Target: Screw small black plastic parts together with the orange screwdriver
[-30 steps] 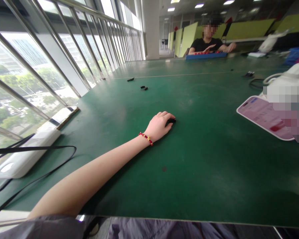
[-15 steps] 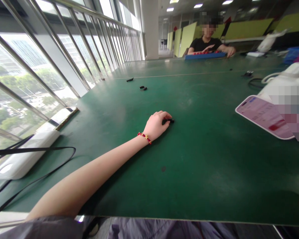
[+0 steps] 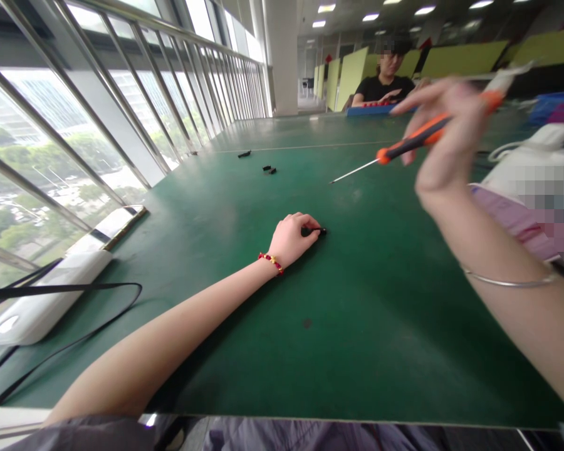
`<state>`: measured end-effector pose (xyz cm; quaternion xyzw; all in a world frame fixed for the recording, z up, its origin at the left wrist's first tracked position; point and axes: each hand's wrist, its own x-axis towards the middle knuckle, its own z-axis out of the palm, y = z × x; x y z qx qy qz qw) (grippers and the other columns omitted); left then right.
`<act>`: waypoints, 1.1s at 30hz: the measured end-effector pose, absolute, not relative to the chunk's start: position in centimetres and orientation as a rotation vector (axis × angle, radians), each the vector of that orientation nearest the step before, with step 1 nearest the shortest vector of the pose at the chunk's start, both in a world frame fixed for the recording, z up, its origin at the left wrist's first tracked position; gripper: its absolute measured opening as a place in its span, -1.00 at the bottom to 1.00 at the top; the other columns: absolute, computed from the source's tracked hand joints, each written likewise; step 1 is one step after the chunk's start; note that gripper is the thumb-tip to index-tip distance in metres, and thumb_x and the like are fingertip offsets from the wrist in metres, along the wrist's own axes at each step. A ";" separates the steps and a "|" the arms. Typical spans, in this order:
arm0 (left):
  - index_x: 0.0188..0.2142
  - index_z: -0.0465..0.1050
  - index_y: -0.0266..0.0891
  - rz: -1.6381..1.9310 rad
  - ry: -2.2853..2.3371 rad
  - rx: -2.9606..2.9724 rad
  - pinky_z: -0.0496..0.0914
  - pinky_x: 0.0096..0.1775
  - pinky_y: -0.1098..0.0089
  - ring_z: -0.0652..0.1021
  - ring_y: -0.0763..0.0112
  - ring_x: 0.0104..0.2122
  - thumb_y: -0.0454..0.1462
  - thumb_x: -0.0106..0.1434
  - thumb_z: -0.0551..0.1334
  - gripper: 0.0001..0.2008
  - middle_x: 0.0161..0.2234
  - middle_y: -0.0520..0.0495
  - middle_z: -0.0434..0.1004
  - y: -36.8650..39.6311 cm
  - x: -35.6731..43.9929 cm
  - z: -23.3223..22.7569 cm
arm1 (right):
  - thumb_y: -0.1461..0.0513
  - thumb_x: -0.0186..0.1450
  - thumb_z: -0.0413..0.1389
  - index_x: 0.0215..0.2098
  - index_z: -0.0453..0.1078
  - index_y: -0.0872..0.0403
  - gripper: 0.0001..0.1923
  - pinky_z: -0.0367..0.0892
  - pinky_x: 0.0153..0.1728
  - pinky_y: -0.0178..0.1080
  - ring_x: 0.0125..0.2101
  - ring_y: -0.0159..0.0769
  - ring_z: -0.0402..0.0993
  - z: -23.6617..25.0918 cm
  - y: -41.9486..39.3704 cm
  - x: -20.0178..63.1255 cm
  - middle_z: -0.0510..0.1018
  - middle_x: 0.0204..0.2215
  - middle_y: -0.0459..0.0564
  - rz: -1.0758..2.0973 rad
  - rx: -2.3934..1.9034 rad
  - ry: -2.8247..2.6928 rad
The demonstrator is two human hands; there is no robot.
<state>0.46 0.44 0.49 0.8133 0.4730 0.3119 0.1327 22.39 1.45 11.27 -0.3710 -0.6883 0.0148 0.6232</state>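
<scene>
My left hand (image 3: 292,238) rests on the green tabletop (image 3: 357,351), thumb and fingers pinched on a small black part (image 3: 323,231). Most of that part is hidden by the fingers, so I cannot tell its kind. Above the right side of the table, my right hand (image 3: 451,125) is raised and a little blurred. It holds a screwdriver (image 3: 416,139) with an orange and dark grey handle. The thin metal shaft points down and left, its tip in the air beyond my left hand.
Several small black pieces (image 3: 269,169) lie farther back. A white power strip (image 3: 51,300) with black cables sits at left by the railing (image 3: 178,62). At right are a phone (image 3: 507,213) and a white object (image 3: 540,156). A person (image 3: 385,84) sits across with a blue tray (image 3: 369,111).
My right hand has come in from the lower right edge, bringing the screwdriver over the table. My left hand stays nearly in place on the black part.
</scene>
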 end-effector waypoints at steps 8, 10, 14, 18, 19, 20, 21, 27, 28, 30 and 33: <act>-0.35 0.53 -0.19 0.953 1.402 2.287 0.41 -0.19 0.35 0.52 0.35 -0.28 -0.28 0.14 0.22 -0.89 -0.33 0.00 0.56 0.4 0.3 0.6 | 0.09 0.26 0.04 -0.27 0.49 -0.01 -0.77 0.26 -0.36 -0.30 -0.37 -0.31 0.47 2.2 1.4 18.0 0.57 -0.33 -0.08 -0.081 -1.169 -2.077; -0.36 0.53 -0.18 0.948 1.410 2.278 0.41 -0.19 0.36 0.52 0.35 -0.28 -0.27 0.12 0.23 -0.89 -0.34 0.02 0.57 0.5 0.3 0.6 | 0.14 0.25 0.05 -0.14 0.46 -0.01 -0.75 0.26 -0.36 -0.30 -0.35 -0.30 0.45 1.1 1.0 18.5 0.52 -0.27 -0.04 -0.041 -1.203 -2.166; -0.35 0.54 -0.17 0.936 1.411 2.264 0.40 -0.19 0.36 0.53 0.34 -0.26 -0.26 0.12 0.23 -0.88 -0.32 0.04 0.60 0.5 0.3 0.5 | 0.26 0.18 0.07 -0.16 0.46 0.02 -0.74 0.28 -0.28 -0.27 -0.30 -0.27 0.41 -0.2 0.6 19.2 0.44 -0.31 -0.01 0.050 -1.209 -2.257; -0.36 0.56 -0.16 0.920 1.407 2.230 0.40 -0.17 0.35 0.54 0.34 -0.26 -0.24 0.12 0.23 -0.87 -0.31 0.04 0.61 0.5 0.3 0.6 | 0.28 0.13 0.09 -0.23 0.47 0.01 -0.77 0.26 -0.25 -0.22 -0.29 -0.21 0.39 -0.6 0.6 18.7 0.44 -0.34 -0.01 -0.016 -1.268 -2.244; -0.36 0.56 -0.17 0.919 1.402 2.214 0.40 -0.17 0.35 0.54 0.34 -0.26 -0.24 0.12 0.24 -0.87 -0.32 0.04 0.61 0.6 0.3 0.7 | 0.26 0.14 0.10 -0.24 0.46 0.01 -0.79 0.25 -0.26 -0.21 -0.29 -0.21 0.38 -0.6 0.6 18.6 0.44 -0.34 -0.01 -0.032 -1.276 -2.241; -0.36 0.56 -0.17 0.921 1.394 2.194 0.40 -0.16 0.36 0.54 0.34 -0.26 -0.24 0.12 0.24 -0.87 -0.32 0.03 0.61 0.6 0.3 0.7 | 0.23 0.15 0.11 -0.25 0.46 0.02 -0.81 0.25 -0.27 -0.20 -0.29 -0.20 0.38 -0.6 0.6 18.5 0.43 -0.34 0.00 -0.042 -1.280 -2.240; -0.36 0.56 -0.18 0.923 1.384 2.173 0.40 -0.16 0.36 0.55 0.35 -0.27 -0.24 0.12 0.25 -0.87 -0.33 0.03 0.61 0.7 0.2 0.6 | 0.21 0.16 0.11 -0.25 0.46 0.02 -0.82 0.25 -0.27 -0.20 -0.29 -0.20 0.37 -0.6 0.6 18.4 0.43 -0.34 0.00 -0.048 -1.281 -2.241; -0.35 0.57 -0.19 0.968 1.313 2.066 0.41 -0.15 0.38 0.55 0.36 -0.26 -0.23 0.12 0.26 -0.87 -0.32 0.00 0.61 1.2 0.0 0.3 | 0.21 0.17 0.11 -0.24 0.46 0.00 -0.82 0.23 -0.28 -0.21 -0.30 -0.21 0.36 -0.8 0.5 18.3 0.43 -0.34 0.00 -0.087 -1.304 -2.228; -0.35 0.57 -0.20 0.993 1.297 2.055 0.41 -0.14 0.37 0.55 0.36 -0.26 -0.23 0.13 0.27 -0.87 -0.31 -0.01 0.61 1.2 0.0 0.2 | 0.21 0.17 0.11 -0.24 0.46 0.00 -0.82 0.23 -0.29 -0.21 -0.31 -0.21 0.36 -0.8 0.5 18.3 0.43 -0.35 0.00 -0.096 -1.313 -2.220; -0.34 0.57 -0.21 1.047 1.266 2.057 0.40 -0.12 0.36 0.54 0.36 -0.23 -0.23 0.13 0.27 -0.86 -0.29 -0.03 0.59 1.3 0.0 0.2 | 0.21 0.18 0.11 -0.24 0.45 0.01 -0.82 0.23 -0.29 -0.20 -0.31 -0.20 0.35 -0.8 0.5 18.2 0.42 -0.36 0.01 -0.113 -1.327 -2.209; -0.34 0.57 -0.22 1.073 1.246 2.102 0.38 -0.07 0.33 0.52 0.34 -0.19 -0.25 0.13 0.27 -0.87 -0.27 -0.05 0.57 1.3 0.0 0.4 | 0.20 0.19 0.10 -0.25 0.45 0.01 -0.83 0.23 -0.29 -0.20 -0.30 -0.19 0.34 -0.8 0.6 18.2 0.41 -0.37 0.02 -0.125 -1.335 -2.214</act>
